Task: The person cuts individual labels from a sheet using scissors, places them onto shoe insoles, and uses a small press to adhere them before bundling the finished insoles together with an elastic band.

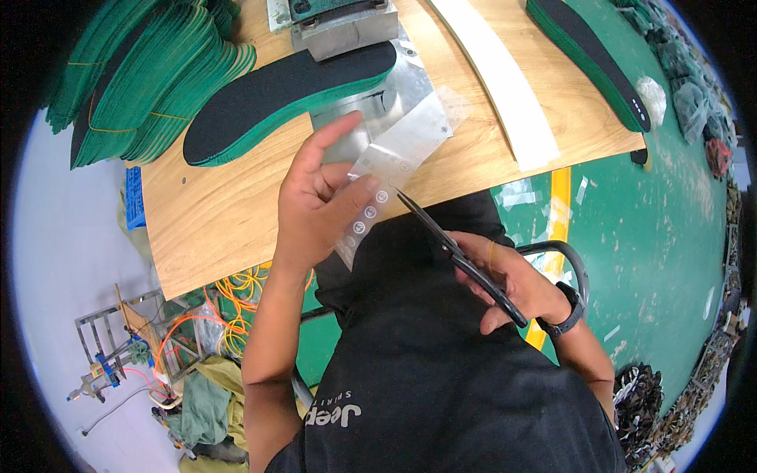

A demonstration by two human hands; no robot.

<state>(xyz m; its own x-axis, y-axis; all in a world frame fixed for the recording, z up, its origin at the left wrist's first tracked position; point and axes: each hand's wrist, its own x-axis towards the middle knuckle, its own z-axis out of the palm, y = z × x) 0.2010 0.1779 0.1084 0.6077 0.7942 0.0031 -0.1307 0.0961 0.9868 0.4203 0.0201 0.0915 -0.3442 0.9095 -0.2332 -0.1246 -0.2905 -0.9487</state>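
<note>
My left hand (315, 201) pinches a translucent film strip (410, 140) between thumb and fingers, its index finger raised. A row of small round white marks runs along the film's near end, beside the thumb. In my right hand (505, 276) is a pair of dark scissors (473, 272), with the fingers at the handles. The scissors' tips lie close to the film's right edge; whether they touch it I cannot tell. Beyond my left hand, a stack of insoles (292, 98), black on top and green at the sides, rests on the wooden table (213, 229).
A metal block fixture (347, 31) stands on a metal plate (394, 71) at the table's far side. Bundled green insoles (158, 87) pile up at left. A white curved strip (505, 87) and another insole stack (591, 63) lie at right. Orange hoses (236, 299) hang below.
</note>
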